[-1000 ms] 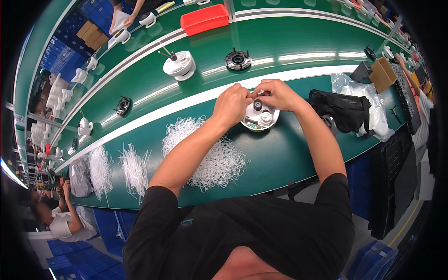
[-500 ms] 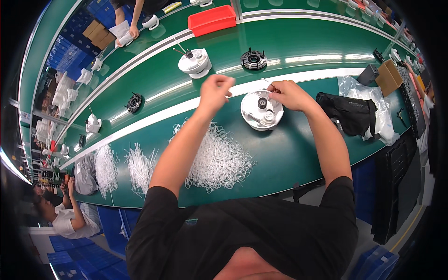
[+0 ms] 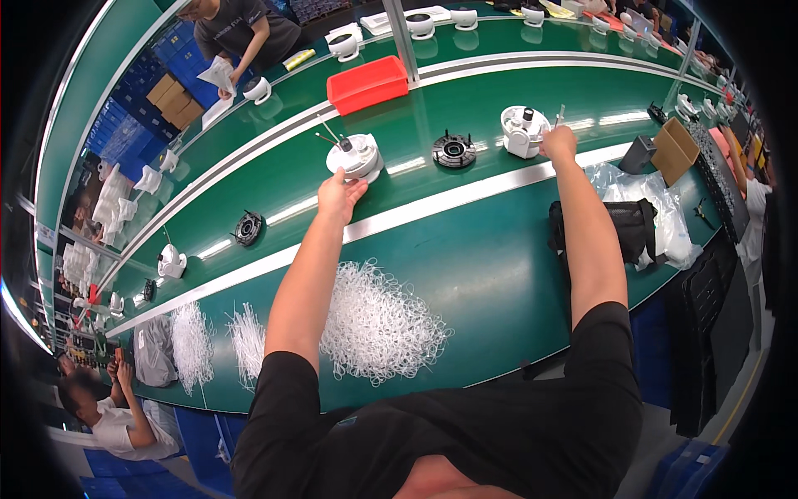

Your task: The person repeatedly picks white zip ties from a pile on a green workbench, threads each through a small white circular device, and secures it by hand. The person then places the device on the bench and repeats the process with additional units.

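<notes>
On the green belt stands a white round housing (image 3: pixel 344 160) with a black cylinder and thin rods sticking up. My left hand (image 3: pixel 336 200) is at its near side, thumb touching the rim and fingers spread apart. To the right, a second white housing (image 3: pixel 517 137) with a black knob on top sits on the belt. My right hand (image 3: pixel 559 144) has its fingers closed on that housing's right edge; the fingertips are partly hidden. A thin pale rod rises beside this hand. Between the two housings lies a black ring-shaped part (image 3: pixel 454 150) with prongs.
White looped ties (image 3: pixel 382 324) lie heaped on the near table, with smaller bundles (image 3: pixel 192 345) to the left. A white rail (image 3: pixel 432 193) divides table and belt. Beyond are a red bin (image 3: pixel 366 86) and a person. A black mesh bag (image 3: pixel 623 229) and open carton (image 3: pixel 675 150) lie right.
My right hand has carried its white housing from the near table over the rail to the belt. My left hand has opened and come to the other housing. The view has tilted upward.
</notes>
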`<state>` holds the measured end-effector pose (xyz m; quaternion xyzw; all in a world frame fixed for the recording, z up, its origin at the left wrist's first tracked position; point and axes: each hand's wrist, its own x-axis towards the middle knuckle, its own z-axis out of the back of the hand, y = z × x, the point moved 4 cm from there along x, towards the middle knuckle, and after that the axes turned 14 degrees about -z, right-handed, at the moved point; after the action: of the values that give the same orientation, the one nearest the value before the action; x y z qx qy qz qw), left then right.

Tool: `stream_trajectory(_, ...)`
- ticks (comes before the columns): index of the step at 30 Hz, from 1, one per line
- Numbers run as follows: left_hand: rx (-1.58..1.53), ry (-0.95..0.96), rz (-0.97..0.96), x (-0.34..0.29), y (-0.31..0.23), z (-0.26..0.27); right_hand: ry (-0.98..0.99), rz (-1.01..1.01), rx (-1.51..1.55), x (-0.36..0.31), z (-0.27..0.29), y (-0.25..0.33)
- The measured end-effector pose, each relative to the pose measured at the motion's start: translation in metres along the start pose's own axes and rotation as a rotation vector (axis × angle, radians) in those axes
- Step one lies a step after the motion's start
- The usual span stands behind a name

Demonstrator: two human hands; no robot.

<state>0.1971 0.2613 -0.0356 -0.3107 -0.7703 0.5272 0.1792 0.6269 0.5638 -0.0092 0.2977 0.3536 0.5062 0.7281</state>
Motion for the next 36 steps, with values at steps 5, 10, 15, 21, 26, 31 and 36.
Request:
stream_trajectory(5, -0.063, -0.004, -0.003, 0.001, -0.008, -0.015, -0.368, 0.084, -0.096, -0.075, 0.027, 0.026)
stream_trajectory(10, -0.020, 0.180, -0.047, -0.034, -0.018, -0.040, -0.020, 0.517, 0.365, -0.128, 0.008, 0.023)
stream_trajectory(15, -0.003, 0.444, 0.042, -0.101, -0.031, -0.058, 0.477, 0.703, 0.216, -0.222, -0.030, 0.045)
stream_trajectory(21, 0.129, 0.650, 0.203, -0.168, -0.019, -0.068, 0.769, 0.716, -0.166, -0.245, -0.040, 0.032)
stream_trajectory(26, 0.180, 0.748, 0.305, -0.194, -0.008, -0.066, 0.817, 0.735, -0.175, -0.250, -0.034, 0.013)
stream_trajectory(31, 0.163, 0.793, 0.383, -0.211, -0.001, -0.070, 0.965, 0.577, 0.102, -0.258, -0.025, 0.008)
stream_trajectory(36, 0.292, 0.784, 0.380, -0.208, -0.002, -0.062, 0.891, 0.589, 0.117, -0.258, -0.023, 0.001)
